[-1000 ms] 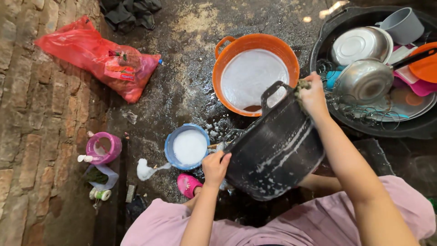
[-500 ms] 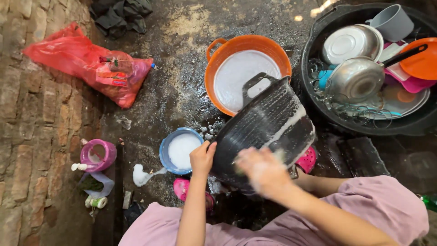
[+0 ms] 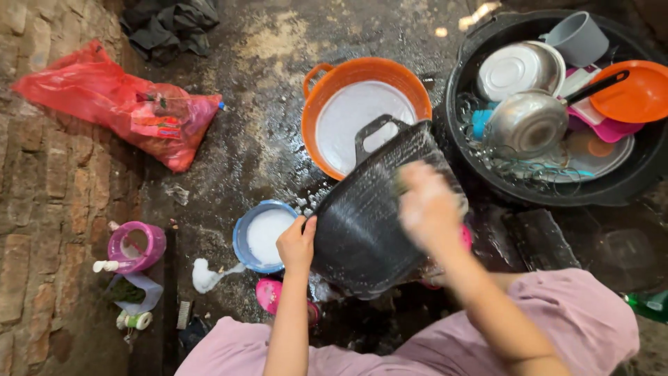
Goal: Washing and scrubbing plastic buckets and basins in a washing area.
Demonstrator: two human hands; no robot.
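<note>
Right hand (image 3: 426,202) motion-blurred

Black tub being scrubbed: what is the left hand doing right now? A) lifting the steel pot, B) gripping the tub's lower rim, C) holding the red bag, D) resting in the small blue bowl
B: the left hand clamps the edge of the tilted black tub, beside the blue bowl but not in it, while the blurred right hand works on the tub's outer wall.

red plastic bag (image 3: 111,111), upper left, by brick wall (image 3: 42,230)
</note>
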